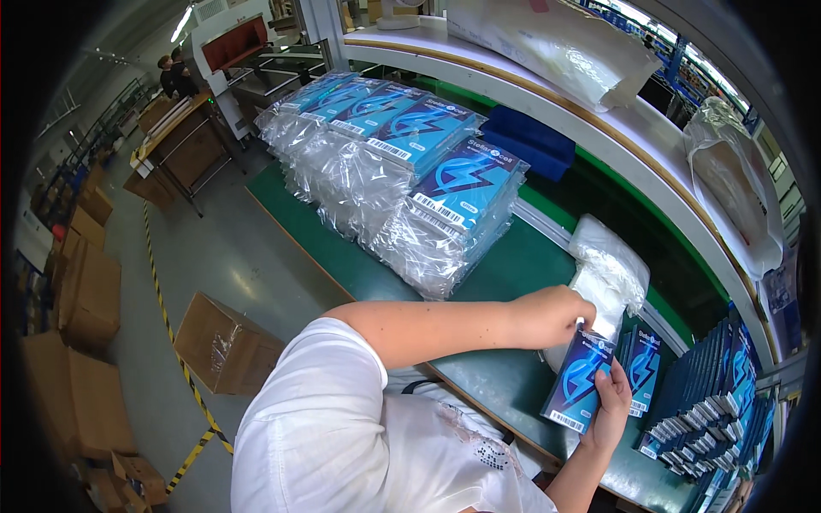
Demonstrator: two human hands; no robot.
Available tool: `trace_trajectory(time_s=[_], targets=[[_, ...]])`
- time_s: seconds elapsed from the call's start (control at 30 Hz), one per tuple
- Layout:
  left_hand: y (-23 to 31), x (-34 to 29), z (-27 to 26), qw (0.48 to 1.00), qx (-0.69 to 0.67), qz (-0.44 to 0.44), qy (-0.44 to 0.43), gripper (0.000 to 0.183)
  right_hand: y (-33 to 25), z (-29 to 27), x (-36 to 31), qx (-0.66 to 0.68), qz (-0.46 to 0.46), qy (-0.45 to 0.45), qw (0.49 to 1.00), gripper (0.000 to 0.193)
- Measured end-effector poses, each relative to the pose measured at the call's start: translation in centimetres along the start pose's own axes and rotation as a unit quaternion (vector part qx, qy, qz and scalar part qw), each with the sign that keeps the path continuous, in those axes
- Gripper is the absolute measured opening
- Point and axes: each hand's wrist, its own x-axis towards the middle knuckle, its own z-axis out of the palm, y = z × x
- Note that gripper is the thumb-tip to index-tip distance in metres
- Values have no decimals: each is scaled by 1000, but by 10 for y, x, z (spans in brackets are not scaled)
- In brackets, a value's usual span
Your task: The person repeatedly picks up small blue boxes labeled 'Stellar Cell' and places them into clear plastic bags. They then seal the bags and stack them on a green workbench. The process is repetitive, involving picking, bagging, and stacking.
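My right hand [609,400] grips a flat blue box [578,381] with a lightning-bolt print, tilted above the table at the lower right. My left hand [554,316] is closed at the top end of that box. A small white bit shows at its fingertips; I cannot make out what it is. Just beyond my left hand lies a pile of clear plastic bags [609,261]. Beside my right hand, more blue boxes [643,363] of the same kind rest on the green table [329,261].
Bagged blue boxes [402,150] stand in high stacks at the far left of the table. Unbagged boxes [705,402] are piled at the right. A blue bin [528,141] sits behind, under a white shelf [505,77]. On the floor is an open carton [222,346].
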Motion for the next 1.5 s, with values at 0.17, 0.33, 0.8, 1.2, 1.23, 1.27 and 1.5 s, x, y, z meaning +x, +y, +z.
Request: trace_trajectory(time_s=[0.17,0.33,0.8,1.2,1.23,1.27,1.5], targets=[[16,-3,-5,997,-49,29,-59,19,9,-6,2,-19,-79,95,992,10],[18,-3,20,892,-396,-214,44,38,7,16,-14,3,-134,112,985,12],[63,-22,22,738,-632,-220,-89,31,-26,40,-20,-274,-377,89,880,68],[72,-41,-7,680,-657,-326,-3,39,-23,74,-36,-391,-484,-296,725,32],[77,-43,-20,696,-637,-331,8,39,-26,76,-36,-359,-482,-301,740,35],[83,-43,-30,768,-568,-289,63,41,-28,77,-35,-327,-481,-305,754,39],[66,-50,-120,934,234,34,269,36,-27,53,-21,-325,-397,-218,831,38]])
